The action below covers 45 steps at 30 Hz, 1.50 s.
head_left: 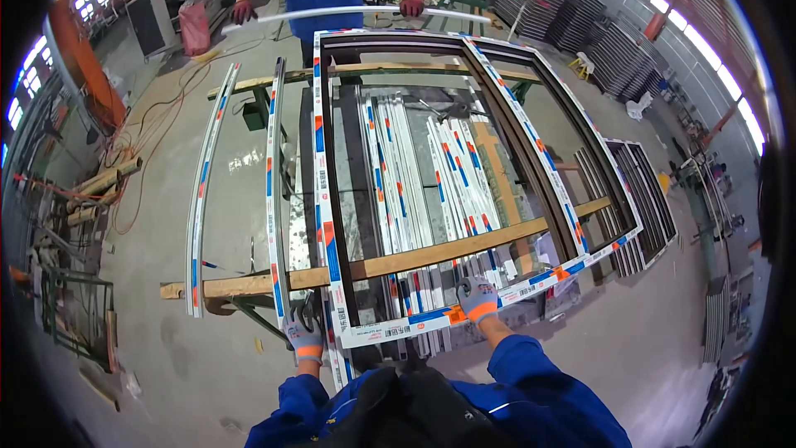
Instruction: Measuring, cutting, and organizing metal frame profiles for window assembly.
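Head view: the frame (541,148) rests on beams (448,250), sides and divider joined; two strips (207,174) lie unattached. The right hand (478,299) grips its near rail; whether the left hand (303,335) pinches the inner strip, one cannot tell.

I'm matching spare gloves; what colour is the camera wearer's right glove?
Right glove: grey, with orange at the cuff; head view.
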Each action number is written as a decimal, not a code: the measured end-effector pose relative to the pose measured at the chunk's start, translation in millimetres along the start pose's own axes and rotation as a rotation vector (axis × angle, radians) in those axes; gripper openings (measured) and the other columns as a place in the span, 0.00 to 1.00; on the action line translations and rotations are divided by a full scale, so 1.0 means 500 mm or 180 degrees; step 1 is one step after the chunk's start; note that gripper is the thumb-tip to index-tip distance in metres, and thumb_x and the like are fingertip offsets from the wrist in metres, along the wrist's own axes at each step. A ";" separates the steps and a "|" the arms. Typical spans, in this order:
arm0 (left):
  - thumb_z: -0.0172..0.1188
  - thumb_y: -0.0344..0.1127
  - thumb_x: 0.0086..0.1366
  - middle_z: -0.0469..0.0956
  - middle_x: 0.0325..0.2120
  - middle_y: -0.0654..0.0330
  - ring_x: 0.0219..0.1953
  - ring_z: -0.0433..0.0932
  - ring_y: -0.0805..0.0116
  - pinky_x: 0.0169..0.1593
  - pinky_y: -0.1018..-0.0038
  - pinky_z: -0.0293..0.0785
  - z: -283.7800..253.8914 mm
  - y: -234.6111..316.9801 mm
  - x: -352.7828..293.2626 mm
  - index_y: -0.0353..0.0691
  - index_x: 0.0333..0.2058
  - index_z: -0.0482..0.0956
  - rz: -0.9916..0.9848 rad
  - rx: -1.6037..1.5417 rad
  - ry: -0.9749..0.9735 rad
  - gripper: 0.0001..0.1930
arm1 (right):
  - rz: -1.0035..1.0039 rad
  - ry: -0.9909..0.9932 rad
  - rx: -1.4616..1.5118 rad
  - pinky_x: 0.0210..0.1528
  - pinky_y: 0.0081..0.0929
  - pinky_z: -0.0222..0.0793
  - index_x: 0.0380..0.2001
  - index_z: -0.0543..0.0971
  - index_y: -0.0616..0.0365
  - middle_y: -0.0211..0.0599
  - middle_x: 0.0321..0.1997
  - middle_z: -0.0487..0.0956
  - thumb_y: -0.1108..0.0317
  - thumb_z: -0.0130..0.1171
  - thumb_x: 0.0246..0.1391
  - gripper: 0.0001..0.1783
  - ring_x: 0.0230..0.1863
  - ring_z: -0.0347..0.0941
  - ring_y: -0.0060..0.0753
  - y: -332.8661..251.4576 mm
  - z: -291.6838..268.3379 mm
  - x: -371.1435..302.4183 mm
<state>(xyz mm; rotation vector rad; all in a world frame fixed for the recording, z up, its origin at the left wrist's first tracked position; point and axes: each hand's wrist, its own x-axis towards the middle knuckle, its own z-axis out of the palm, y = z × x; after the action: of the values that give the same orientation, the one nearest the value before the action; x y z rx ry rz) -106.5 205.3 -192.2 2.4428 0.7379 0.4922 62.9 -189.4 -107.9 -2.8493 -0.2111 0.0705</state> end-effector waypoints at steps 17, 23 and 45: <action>0.56 0.31 0.52 0.76 0.44 0.48 0.49 0.72 0.46 0.55 0.58 0.67 0.008 0.033 0.031 0.38 0.48 0.76 -0.0044 -0.0464 0.0168 0.21 | -0.0067 0.0091 -0.0061 0.47 0.39 0.71 0.36 0.81 0.55 0.45 0.38 0.81 0.53 0.56 0.50 0.18 0.43 0.76 0.48 0.025 0.038 -0.011; 0.56 0.39 0.62 0.73 0.51 0.45 0.55 0.70 0.50 0.58 0.63 0.65 0.073 -0.002 0.056 0.38 0.53 0.72 -0.0481 0.0024 0.0229 0.21 | 0.0124 -0.0153 -0.0670 0.51 0.42 0.68 0.38 0.81 0.52 0.46 0.41 0.80 0.52 0.54 0.51 0.18 0.44 0.75 0.49 0.065 0.056 -0.010; 0.61 0.56 0.54 0.57 0.63 0.41 0.62 0.59 0.44 0.64 0.59 0.59 0.086 0.326 0.347 0.40 0.65 0.56 0.0540 0.1125 -0.0652 0.45 | 0.0351 -0.1367 0.0997 0.54 0.40 0.68 0.45 0.79 0.54 0.45 0.44 0.81 0.50 0.52 0.58 0.21 0.49 0.76 0.47 -0.068 0.121 0.089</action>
<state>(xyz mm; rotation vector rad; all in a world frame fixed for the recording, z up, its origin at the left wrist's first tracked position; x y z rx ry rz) 114.7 176.4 -98.9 2.8481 0.5724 0.1776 97.9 -133.8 -157.5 -2.4978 -0.1154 0.6779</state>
